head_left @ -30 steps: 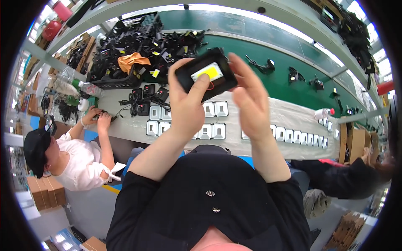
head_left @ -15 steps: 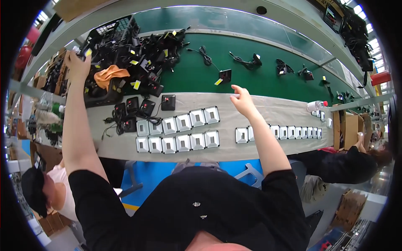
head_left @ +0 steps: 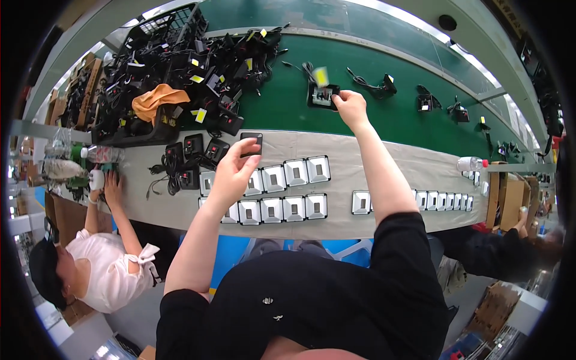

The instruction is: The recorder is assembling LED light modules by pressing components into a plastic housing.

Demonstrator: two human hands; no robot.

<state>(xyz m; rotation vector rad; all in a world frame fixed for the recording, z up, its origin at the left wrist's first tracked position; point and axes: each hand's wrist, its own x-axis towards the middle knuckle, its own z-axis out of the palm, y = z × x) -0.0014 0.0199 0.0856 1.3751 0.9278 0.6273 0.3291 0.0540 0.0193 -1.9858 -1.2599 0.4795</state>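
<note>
My right hand point(head_left: 351, 109) pinches the right edge of a black housing point(head_left: 324, 98) on the green belt. Its open side shows electronic parts inside, and a yellow LED panel point(head_left: 320, 77), smeared by motion, hangs just above it. A black cable point(head_left: 309, 71) lies behind the housing. My left hand point(head_left: 233, 177) is raised over the grey cloth, thumb and fingers apart, holding nothing. It partly covers the flat black housing point(head_left: 257, 139) behind it and some white square lamp reflectors point(head_left: 271, 210) below it.
A heap of black housings and cables point(head_left: 222, 72) fills the back left, by a black crate point(head_left: 165, 33) and an orange cloth point(head_left: 159, 102). More wired units point(head_left: 384, 87) lie along the belt. Bottle point(head_left: 472, 164) at right; a co-worker's hand point(head_left: 112, 191) at left.
My left hand has come from the far left, beside the heap, to above the grey cloth. My right hand has reached the housing on the belt and taken hold of it.
</note>
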